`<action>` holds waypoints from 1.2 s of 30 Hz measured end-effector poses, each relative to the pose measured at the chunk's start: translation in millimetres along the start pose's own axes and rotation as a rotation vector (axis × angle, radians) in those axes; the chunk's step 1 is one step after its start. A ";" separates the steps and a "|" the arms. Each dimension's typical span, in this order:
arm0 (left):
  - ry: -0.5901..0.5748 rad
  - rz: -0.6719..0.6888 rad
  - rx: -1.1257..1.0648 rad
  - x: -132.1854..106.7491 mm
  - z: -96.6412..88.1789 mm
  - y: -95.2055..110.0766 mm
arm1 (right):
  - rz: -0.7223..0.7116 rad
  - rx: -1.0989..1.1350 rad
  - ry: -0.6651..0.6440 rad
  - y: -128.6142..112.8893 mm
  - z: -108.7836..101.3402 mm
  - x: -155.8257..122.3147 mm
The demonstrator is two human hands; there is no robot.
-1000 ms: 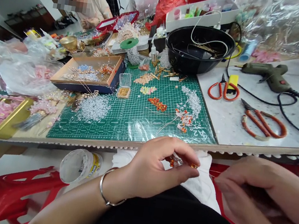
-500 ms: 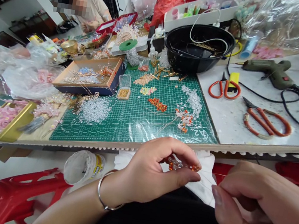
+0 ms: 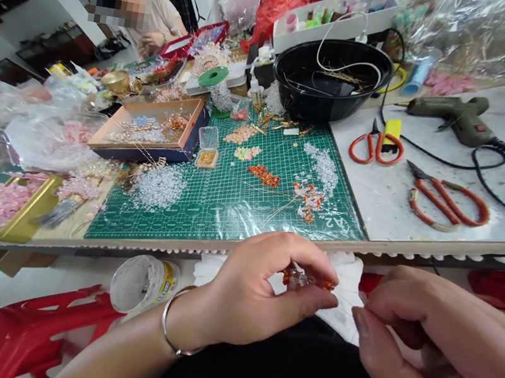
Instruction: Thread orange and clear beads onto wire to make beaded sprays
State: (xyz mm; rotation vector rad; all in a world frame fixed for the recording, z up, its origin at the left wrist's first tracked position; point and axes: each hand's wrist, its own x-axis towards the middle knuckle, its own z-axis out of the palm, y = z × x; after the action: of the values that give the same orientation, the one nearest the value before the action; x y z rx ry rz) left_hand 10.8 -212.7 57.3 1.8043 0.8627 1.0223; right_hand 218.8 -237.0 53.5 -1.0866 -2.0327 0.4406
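Note:
My left hand (image 3: 260, 292), with a metal bangle (image 3: 173, 323) on its wrist, pinches a small wired piece of orange and clear beads (image 3: 308, 279) between thumb and fingertips. My right hand (image 3: 425, 334) is just to the right of that piece, its fingertips pressed together on a fine wire that is barely visible here. Both hands are above a white cloth (image 3: 346, 290) lying on my black-clad lap. Part of the beadwork is hidden by my left fingers.
A green cutting mat (image 3: 231, 205) holds clear and orange beads. Orange-handled scissors (image 3: 377, 146), pliers (image 3: 446, 204), a glue gun (image 3: 455, 118) and a black bowl (image 3: 331, 73) lie beyond. A co-worker (image 3: 149, 19) sits at the far end. A red chair (image 3: 34, 327) is at lower left.
My right hand has drawn closer to the beaded piece, its fingertips coming together. The view has shifted slightly, changing the table's tilt.

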 end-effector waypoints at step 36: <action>0.035 -0.698 -0.689 2.7 9.9 3.9 | -0.099 -0.040 0.113 14.9 -1.8 -6.9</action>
State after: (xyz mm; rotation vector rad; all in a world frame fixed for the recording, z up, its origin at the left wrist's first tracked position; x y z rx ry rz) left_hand 21.3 -215.3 58.8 0.8130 0.9158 0.7493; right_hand 230.7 -234.2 42.4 -1.0068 -1.9926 0.2833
